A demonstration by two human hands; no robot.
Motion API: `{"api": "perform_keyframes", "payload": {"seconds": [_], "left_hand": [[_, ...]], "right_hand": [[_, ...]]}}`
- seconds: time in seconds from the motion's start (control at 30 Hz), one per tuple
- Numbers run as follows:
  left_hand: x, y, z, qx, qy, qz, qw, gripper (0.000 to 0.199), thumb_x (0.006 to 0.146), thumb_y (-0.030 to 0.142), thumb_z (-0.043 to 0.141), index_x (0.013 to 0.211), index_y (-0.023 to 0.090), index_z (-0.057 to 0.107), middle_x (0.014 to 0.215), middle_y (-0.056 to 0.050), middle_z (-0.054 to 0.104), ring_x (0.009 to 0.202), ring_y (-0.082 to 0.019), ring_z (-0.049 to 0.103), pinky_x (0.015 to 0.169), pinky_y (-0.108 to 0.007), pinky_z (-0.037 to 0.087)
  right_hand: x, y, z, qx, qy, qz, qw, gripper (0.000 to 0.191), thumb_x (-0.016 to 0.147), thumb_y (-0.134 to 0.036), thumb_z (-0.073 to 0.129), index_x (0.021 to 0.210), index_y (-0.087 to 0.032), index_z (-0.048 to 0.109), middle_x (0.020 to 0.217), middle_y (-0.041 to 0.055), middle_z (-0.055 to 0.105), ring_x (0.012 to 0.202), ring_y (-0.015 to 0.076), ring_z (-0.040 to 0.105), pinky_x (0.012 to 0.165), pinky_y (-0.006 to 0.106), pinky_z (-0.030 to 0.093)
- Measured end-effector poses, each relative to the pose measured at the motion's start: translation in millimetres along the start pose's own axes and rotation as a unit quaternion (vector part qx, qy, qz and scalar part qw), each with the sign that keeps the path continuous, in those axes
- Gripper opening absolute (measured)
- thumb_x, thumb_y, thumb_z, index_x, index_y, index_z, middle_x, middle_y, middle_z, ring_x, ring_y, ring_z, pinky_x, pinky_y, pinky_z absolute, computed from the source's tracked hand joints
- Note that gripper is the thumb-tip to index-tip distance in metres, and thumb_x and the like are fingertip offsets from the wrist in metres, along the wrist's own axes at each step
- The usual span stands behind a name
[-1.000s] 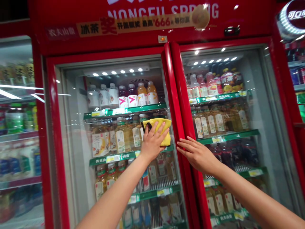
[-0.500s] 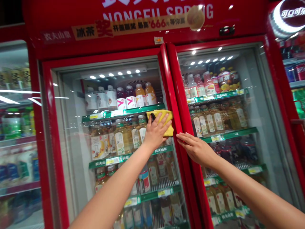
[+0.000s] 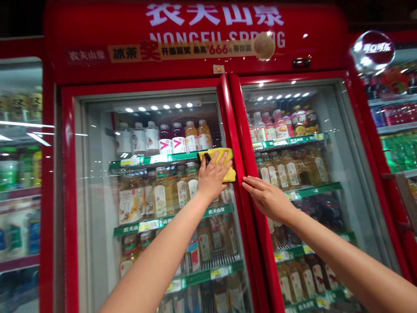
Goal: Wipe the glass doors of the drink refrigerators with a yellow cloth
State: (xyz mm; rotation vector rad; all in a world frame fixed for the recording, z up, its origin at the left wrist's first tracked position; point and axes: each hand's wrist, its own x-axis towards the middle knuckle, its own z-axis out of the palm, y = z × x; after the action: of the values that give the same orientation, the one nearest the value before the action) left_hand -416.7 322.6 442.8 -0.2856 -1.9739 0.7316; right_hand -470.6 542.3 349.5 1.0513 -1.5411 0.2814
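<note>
A red drinks cooler (image 3: 195,71) with two glass doors fills the middle of the view. My left hand (image 3: 211,176) lies spread over a folded yellow cloth (image 3: 230,174) with a dark edge, pressed to the left door's glass beside its red inner frame. Fingers extended, my right hand (image 3: 269,198) rests at the red frame of the right door (image 3: 249,143) and holds nothing. Bottles of juice and tea (image 3: 164,195) stand on green-edged shelves behind the glass.
Another cooler with bottles (image 3: 19,165) stands at the left. On the right is a further red-framed cooler (image 3: 397,143), with a round lit sign (image 3: 373,52) above it. A small switch plate (image 3: 218,69) sits above the doors.
The view has shifted and levelled a little, showing more of the cooler's top sign and the right cooler. Both hands keep nearly the same places, the left still on the cloth.
</note>
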Motion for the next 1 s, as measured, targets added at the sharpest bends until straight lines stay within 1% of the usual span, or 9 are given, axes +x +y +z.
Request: {"api": "perform_keyframes", "payload": {"seconds": [0.13, 0.3, 0.4, 0.47, 0.63, 0.77, 0.87, 0.9, 1.0], "left_hand": [[20.4, -24.4, -13.0, 0.003, 0.028, -0.078, 0.997, 0.091, 0.084, 0.042, 0.076, 0.162, 0.034, 0.028, 0.172, -0.001, 0.019, 0.16, -0.03, 0.011, 0.129, -0.061, 0.01], [-12.8, -25.6, -6.7, 0.01, 0.077, -0.168, 0.983, 0.096, 0.083, 0.042, 0.076, 0.163, 0.031, 0.024, 0.172, -0.004, 0.019, 0.16, -0.034, 0.011, 0.128, -0.062, 0.01], [-33.0, -9.9, 0.4, 0.015, 0.033, -0.121, 0.992, 0.097, 0.081, 0.043, 0.078, 0.162, 0.031, 0.027, 0.171, -0.004, 0.019, 0.16, -0.035, 0.01, 0.128, -0.063, 0.01], [-31.2, -4.9, -0.1, 0.018, 0.008, -0.091, 0.996, 0.095, 0.082, 0.044, 0.079, 0.162, 0.032, 0.029, 0.172, -0.003, 0.018, 0.16, -0.033, 0.01, 0.128, -0.063, 0.011], [0.7, -32.4, -16.0, 0.02, 0.011, -0.09, 0.996, 0.092, 0.083, 0.043, 0.078, 0.161, 0.034, 0.029, 0.172, -0.001, 0.02, 0.16, -0.031, 0.012, 0.128, -0.061, 0.012], [-7.4, -59.4, -20.1, 0.019, 0.048, -0.177, 0.983, 0.087, 0.085, 0.04, 0.075, 0.16, 0.033, 0.032, 0.172, -0.003, 0.022, 0.159, -0.033, 0.015, 0.129, -0.06, 0.012], [-34.0, -51.0, -10.6, 0.021, 0.081, -0.257, 0.963, 0.09, 0.084, 0.04, 0.075, 0.161, 0.028, 0.031, 0.172, -0.008, 0.021, 0.159, -0.037, 0.015, 0.127, -0.064, 0.012], [-42.2, -43.6, -6.4, 0.021, 0.079, -0.257, 0.963, 0.091, 0.083, 0.041, 0.076, 0.162, 0.027, 0.031, 0.171, -0.008, 0.021, 0.159, -0.037, 0.015, 0.127, -0.065, 0.013], [-54.4, -23.7, 1.6, 0.017, 0.038, -0.15, 0.988, 0.095, 0.081, 0.045, 0.079, 0.161, 0.031, 0.031, 0.171, -0.005, 0.021, 0.159, -0.035, 0.013, 0.127, -0.065, 0.014]], "right_hand": [[20.4, -4.7, 0.3, -0.006, 0.019, 0.021, 1.0, 0.049, 0.094, -0.007, 0.044, 0.14, -0.014, 0.063, 0.149, 0.0143, 0.058, 0.14, 0.0271, 0.054, 0.114, 0.047, 0.051], [35.2, -7.5, 9.2, 0.0, 0.035, 0.024, 0.999, 0.053, 0.094, -0.008, 0.044, 0.144, -0.014, 0.058, 0.156, 0.0145, 0.051, 0.15, 0.027, 0.041, 0.121, 0.051, 0.042], [48.3, -4.6, 18.3, -0.008, 0.047, 0.031, 0.998, 0.054, 0.094, -0.007, 0.041, 0.145, -0.014, 0.056, 0.159, 0.0142, 0.047, 0.151, 0.0262, 0.038, 0.123, 0.053, 0.039], [62.0, -1.8, 25.6, -0.02, 0.06, 0.047, 0.997, 0.052, 0.095, -0.007, 0.04, 0.145, -0.01, 0.056, 0.16, 0.0159, 0.044, 0.152, 0.0268, 0.037, 0.123, 0.052, 0.037], [88.0, 5.1, 44.4, -0.057, 0.102, 0.068, 0.991, 0.052, 0.094, -0.004, 0.04, 0.144, -0.004, 0.055, 0.161, 0.0199, 0.041, 0.153, 0.0285, 0.035, 0.124, 0.053, 0.035], [85.8, 9.2, 51.8, -0.076, 0.121, 0.047, 0.989, 0.052, 0.092, -0.003, 0.042, 0.142, -0.007, 0.057, 0.159, 0.0184, 0.044, 0.152, 0.0272, 0.038, 0.124, 0.052, 0.034], [81.9, 9.6, 53.0, -0.083, 0.116, 0.039, 0.989, 0.051, 0.092, -0.003, 0.043, 0.14, -0.007, 0.059, 0.16, 0.0188, 0.042, 0.152, 0.0276, 0.036, 0.125, 0.052, 0.034], [81.2, 9.0, 53.0, -0.087, 0.113, 0.038, 0.989, 0.051, 0.092, -0.003, 0.043, 0.14, -0.007, 0.059, 0.161, 0.0193, 0.041, 0.153, 0.0279, 0.035, 0.124, 0.052, 0.034], [80.3, 5.1, 52.1, -0.102, 0.104, 0.036, 0.989, 0.05, 0.094, -0.005, 0.043, 0.141, -0.006, 0.058, 0.163, 0.0209, 0.037, 0.155, 0.0295, 0.03, 0.123, 0.053, 0.036]]}}
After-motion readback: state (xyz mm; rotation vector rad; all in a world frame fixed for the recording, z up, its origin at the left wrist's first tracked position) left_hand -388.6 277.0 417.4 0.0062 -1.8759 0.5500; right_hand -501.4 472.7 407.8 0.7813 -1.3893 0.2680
